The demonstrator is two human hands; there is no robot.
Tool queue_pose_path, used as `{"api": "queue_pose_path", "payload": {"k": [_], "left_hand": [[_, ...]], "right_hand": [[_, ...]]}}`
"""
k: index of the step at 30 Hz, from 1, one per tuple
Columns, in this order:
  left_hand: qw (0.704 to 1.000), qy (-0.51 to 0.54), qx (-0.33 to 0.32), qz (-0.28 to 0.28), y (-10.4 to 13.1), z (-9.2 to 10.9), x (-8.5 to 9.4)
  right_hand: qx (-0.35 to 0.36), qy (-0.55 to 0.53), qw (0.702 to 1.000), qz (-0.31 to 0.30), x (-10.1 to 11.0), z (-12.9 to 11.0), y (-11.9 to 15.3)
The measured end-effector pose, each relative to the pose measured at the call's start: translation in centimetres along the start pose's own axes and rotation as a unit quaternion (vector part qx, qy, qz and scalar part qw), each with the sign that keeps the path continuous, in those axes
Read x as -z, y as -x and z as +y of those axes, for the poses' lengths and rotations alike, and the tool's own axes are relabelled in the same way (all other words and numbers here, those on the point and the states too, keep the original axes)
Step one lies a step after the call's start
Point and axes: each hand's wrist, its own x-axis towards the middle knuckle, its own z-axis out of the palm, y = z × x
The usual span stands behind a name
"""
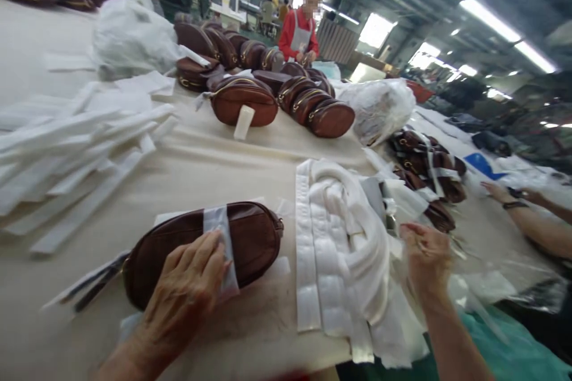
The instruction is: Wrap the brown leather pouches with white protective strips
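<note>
A brown leather bag (254, 235) lies on its side on the cloth-covered table, a pale translucent strip (217, 218) wrapped around its middle. My left hand (190, 277) grips the bag from above, its fingers bent over the strip and its thumb hidden. Dark tassel-like ends covered in white (96, 283) trail from the bag's left end. My right hand (426, 253) is closed in a pinch beside a grey tool (375, 193), partly hidden; what sits between the fingertips is too small to tell. Between my hands lies a bundle of white straps (348, 238).
White paper strips (98, 155) are spread at left. Several brown bags (243, 101) stand behind, between a white plastic bundle (134, 36) and a clear plastic bundle (379, 107). More wrapped bags (429, 164) lie at right, near another person's hands (500, 193). A person in red (299, 36) stands across the table.
</note>
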Motion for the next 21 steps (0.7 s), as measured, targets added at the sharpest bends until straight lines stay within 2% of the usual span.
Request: {"api": "queue_pose_path", "payload": {"k": [2, 4, 8, 11, 15, 18, 21], "left_hand": [[1.0, -0.008, -0.012, 0.01, -0.1, -0.1, -0.1], [1.0, -0.009, -0.012, 0.025, -0.1, -0.2, -0.3], [0.999, 0.003, -0.001, 0.046, 0.2, -0.3, -0.8], [0.999, 0.017, 0.022, 0.046, 0.6, -0.3, -1.1], [0.997, 0.038, 0.041, 0.047, 1.0, -0.4, -1.4], [0.997, 0.042, 0.046, 0.038, 1.2, -0.4, -1.5], [0.997, 0.044, 0.045, 0.053, 1.0, -0.4, -1.4]], "right_hand": [[-0.085, 0.009, 0.996, -0.025, 1.2, 2.6, -0.9], [-0.132, -0.009, 0.99, -0.055, 1.7, 4.0, -1.3], [-0.19, -0.078, 0.973, -0.108, 1.0, 4.4, -1.7], [-0.225, -0.136, 0.958, -0.119, 0.0, 4.3, -2.3], [-0.245, -0.204, 0.945, -0.077, -0.2, 4.1, -2.8], [-0.232, -0.245, 0.941, -0.017, 1.4, 4.0, -1.5], [-0.237, -0.255, 0.937, 0.019, 3.8, 4.5, 1.5]]}}
